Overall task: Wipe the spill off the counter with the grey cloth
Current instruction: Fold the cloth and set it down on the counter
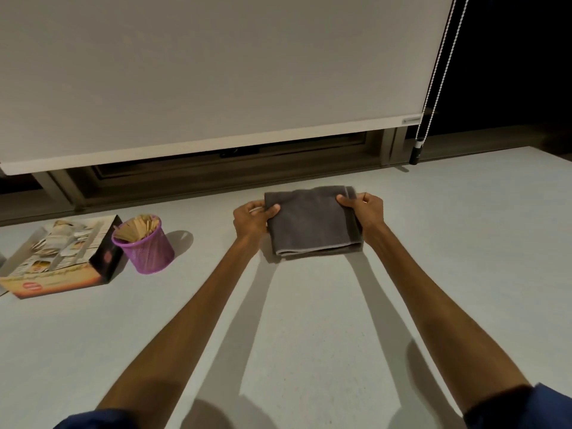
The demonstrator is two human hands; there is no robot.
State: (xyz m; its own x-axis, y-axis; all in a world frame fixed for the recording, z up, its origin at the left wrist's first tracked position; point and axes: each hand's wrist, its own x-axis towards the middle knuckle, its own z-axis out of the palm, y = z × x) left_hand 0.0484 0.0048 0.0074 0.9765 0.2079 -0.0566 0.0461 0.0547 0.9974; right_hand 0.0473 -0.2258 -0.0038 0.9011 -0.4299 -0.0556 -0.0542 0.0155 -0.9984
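Observation:
A folded grey cloth [311, 222] lies flat on the pale counter [309, 320], toward its far side near the window. My left hand [252, 222] pinches the cloth's left edge, thumb on top. My right hand [365, 213] grips the right edge in the same way. Both arms reach straight out from the near edge. I see no spill on the counter surface.
A purple mesh cup [145, 244] full of wooden sticks stands at the left. Beside it lies a printed cardboard box [58, 257]. A roller blind [216, 72] hangs behind, with its bead chain and weight [416, 150] at the right.

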